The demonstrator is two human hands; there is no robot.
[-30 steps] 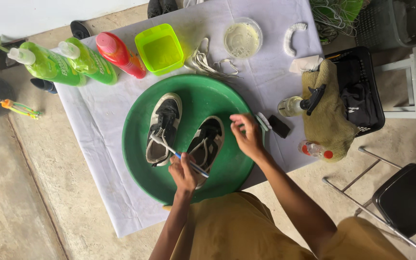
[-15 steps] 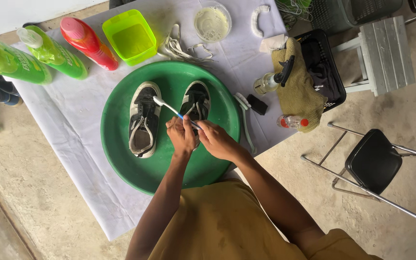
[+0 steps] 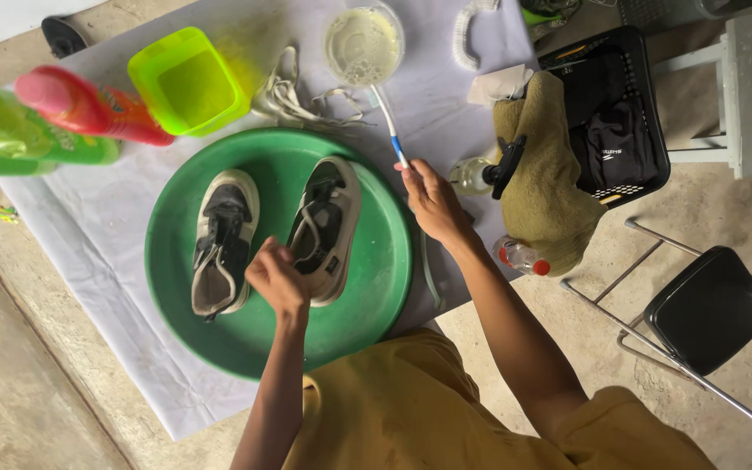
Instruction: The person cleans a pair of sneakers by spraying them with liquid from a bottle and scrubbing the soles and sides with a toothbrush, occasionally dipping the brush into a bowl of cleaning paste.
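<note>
right hand (image 3: pixel 433 202) pinching toothbrush (image 3: pixel 386 122), bristles dipped in bowl (image 3: pixel 364 43) | left hand (image 3: pixel 278 280) closed on right shoe (image 3: pixel 328 228) in green basin (image 3: pixel 376 261) | laces (image 3: pixel 285 100) already out, on cloth | scrubbing seemingly underway; left shoe (image 3: pixel 222 244) waiting

Two shoes (image 3: pixel 276 239) in basin (image 3: pixel 376 287)

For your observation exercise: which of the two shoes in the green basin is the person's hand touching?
The shoe on the right, nearer the toothbrush; the left hand grips it, while the other shoe lies untouched.
</note>
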